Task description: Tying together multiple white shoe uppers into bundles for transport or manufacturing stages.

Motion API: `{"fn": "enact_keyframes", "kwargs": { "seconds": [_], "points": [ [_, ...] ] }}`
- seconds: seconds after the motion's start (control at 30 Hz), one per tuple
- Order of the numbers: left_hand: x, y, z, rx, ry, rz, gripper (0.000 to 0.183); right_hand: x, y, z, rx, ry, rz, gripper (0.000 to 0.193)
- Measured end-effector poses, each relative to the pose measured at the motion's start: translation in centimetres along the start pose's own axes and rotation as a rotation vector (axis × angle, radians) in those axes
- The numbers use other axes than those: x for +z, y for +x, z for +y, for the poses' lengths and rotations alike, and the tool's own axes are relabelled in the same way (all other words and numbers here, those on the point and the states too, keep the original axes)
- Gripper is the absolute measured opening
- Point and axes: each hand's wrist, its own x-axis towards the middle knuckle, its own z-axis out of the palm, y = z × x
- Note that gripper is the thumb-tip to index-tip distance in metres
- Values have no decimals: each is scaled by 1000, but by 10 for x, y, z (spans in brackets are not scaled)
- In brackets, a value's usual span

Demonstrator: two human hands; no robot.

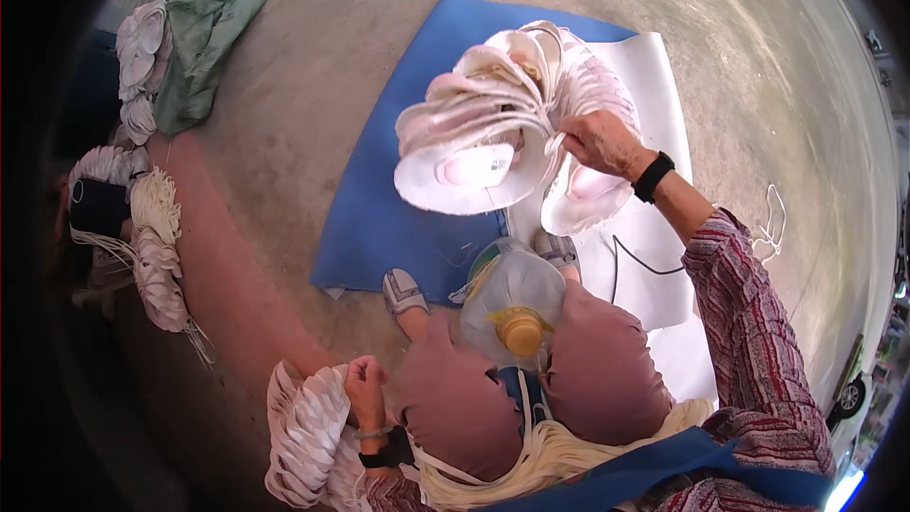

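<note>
A fanned bundle of white and pink shoe uppers (474,166) stands in front of me, with a second row of uppers (588,85) beside it on the right. My right hand (602,144) reaches in between the two rows, its fingers closed on a white edge or cord of the uppers. Low on the left is my left hand (367,384), fingers curled together; what they hold, if anything, is too small to make out. It is close to another stack of white uppers (308,427). Long cream laces (559,450) lie across my lap.
Under the bundle are a blue sheet (379,199) and a white sheet (664,228). A clear plastic jug with a yellow cap (521,332) stands between my knees. Along the left are more upper bundles (156,275) and a green cloth (204,52). A loose white cord (773,223) lies right.
</note>
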Motion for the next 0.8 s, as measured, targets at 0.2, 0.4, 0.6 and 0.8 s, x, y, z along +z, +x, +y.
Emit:
{"fn": "enact_keyframes", "kwargs": {
  "seconds": [0.2, 0.4, 0.6, 0.8],
  "points": [
    [-3, -27, -6, -61, 34, -149, 16, 89, -53, 42, 170, -200, -250, 17],
    [-19, -43, -4, -37, 35, -156, 21, 43, -29, 81, 266, -350, -84, 17],
    [-34, -51, -13, -29, 79, -128, 17, 8, -59, 139, 348, -390, 101, 17],
    [-51, -57, -47, 83, 237, -176, 9, 48, -121, 141, 668, -213, -42, 17]
  ]
}}
